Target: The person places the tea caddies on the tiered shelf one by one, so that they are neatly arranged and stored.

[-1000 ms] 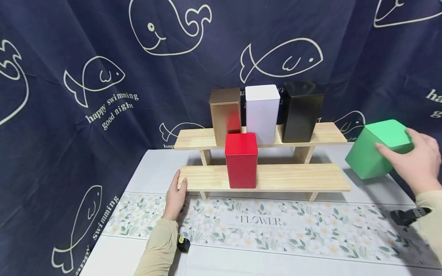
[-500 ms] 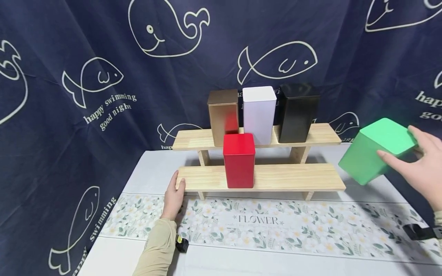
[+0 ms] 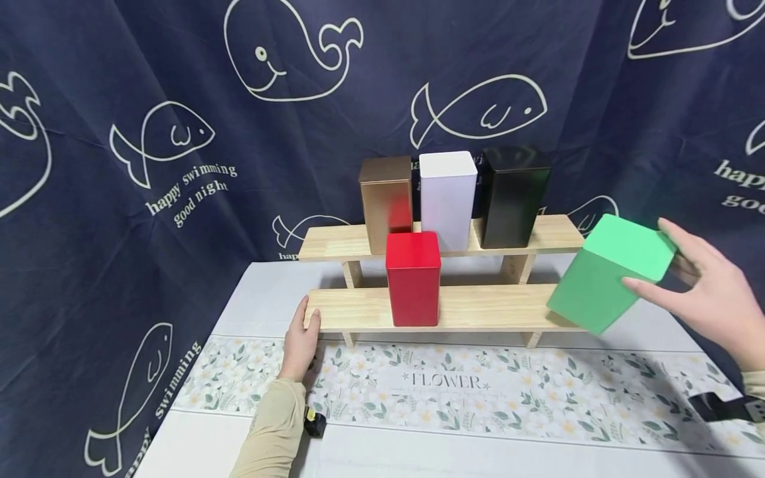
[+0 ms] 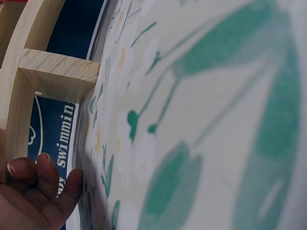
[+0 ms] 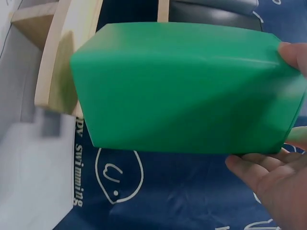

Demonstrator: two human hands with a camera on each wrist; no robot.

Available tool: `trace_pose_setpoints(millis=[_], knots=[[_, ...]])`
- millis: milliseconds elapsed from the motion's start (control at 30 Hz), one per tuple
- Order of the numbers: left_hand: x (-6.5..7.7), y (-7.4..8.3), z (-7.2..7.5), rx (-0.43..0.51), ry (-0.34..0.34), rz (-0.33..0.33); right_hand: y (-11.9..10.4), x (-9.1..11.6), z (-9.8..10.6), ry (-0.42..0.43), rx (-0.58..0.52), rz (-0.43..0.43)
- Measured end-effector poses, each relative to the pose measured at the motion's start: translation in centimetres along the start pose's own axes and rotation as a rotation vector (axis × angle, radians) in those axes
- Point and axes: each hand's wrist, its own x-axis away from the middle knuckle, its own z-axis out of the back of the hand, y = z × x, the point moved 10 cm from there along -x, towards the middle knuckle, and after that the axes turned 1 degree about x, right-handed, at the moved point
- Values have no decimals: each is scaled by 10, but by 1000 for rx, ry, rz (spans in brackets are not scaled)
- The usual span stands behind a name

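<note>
My right hand (image 3: 714, 292) holds a green rectangular tin (image 3: 615, 269) near its top, thumb on one side and fingers on the other. The tin is tilted, in the air by the right end of the lower board of a two-step wooden shelf (image 3: 502, 307). In the right wrist view, the green tin (image 5: 177, 96) spans most of the picture. My left hand (image 3: 301, 342) grips the left end of that lower board; in the left wrist view its fingers (image 4: 45, 175) bend beneath the wood. A red tin (image 3: 414, 285) stands upright on the lower board, left of its middle.
On the upper board stand a bronze tin (image 3: 385, 206), a white tin (image 3: 448, 202) and a black tin (image 3: 515, 199), side by side. The shelf rests on a white table with a floral cloth strip (image 3: 358, 388). A navy curtain (image 3: 329, 146) hangs close behind.
My right hand has carried the green tin leftward from beyond the shelf to the right end of its lower board. My left hand stays at the board's left end.
</note>
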Motion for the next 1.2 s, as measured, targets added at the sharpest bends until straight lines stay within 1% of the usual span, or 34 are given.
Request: trace_pose_setpoints(millis=[100,300,500,700,900,1200], knots=[[0,0,0,-5,6,-6,-8,1,-5,-28,-19,30],[0,-1,0,-8,-1,0,-20,4,-16,-84,-75,45],[-2,-2,1,-18,8,8,-39,1,-36,-134,-169,95],[-2,-3,1,-13,9,-1,-61,-2,-55,-159,-251,194],[-2,-3,1,-16,16,-1,-74,-5,-76,-193,-318,238],[-3,-3,-1,-13,23,-3,-95,-7,-96,-228,-374,295]])
